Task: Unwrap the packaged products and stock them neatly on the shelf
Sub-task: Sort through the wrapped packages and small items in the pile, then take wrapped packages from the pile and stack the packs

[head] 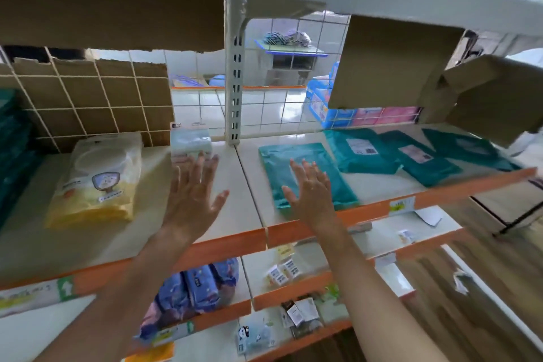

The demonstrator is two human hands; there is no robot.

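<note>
**Teal packet** (273, 167) is lying flat near the front of the middle shelf (229, 239), just right of the shelf joint. 3 more teal packets (363, 153) are lying further right, overlapping in a loose row.

**Right hand** (308, 191) is spreading over the near teal packet, with fingers straight, splayed wide and gripping nothing. Whether the palm is pressing down or hovering cannot be told.

**Left hand** (194, 194) is reaching toward a small pale packet (191, 141) at the back beside the upright post (233, 67). Its fingers are likewise wide and empty, and the fingertips are meeting the packet's lower edge.

**Surroundings.** A yellow packet (97, 182) is lying to the left, and a wire grid (293, 103) is backing the shelf.

**Judged step:** squaring the stocked packets. To do it well, the flat palm should be pressing lightly and sliding the teal packet until its edge is running parallel with the orange shelf lip. The overlapping packets should then be spaced evenly. The film is probably slick, so a gentle push is likely enough.
</note>
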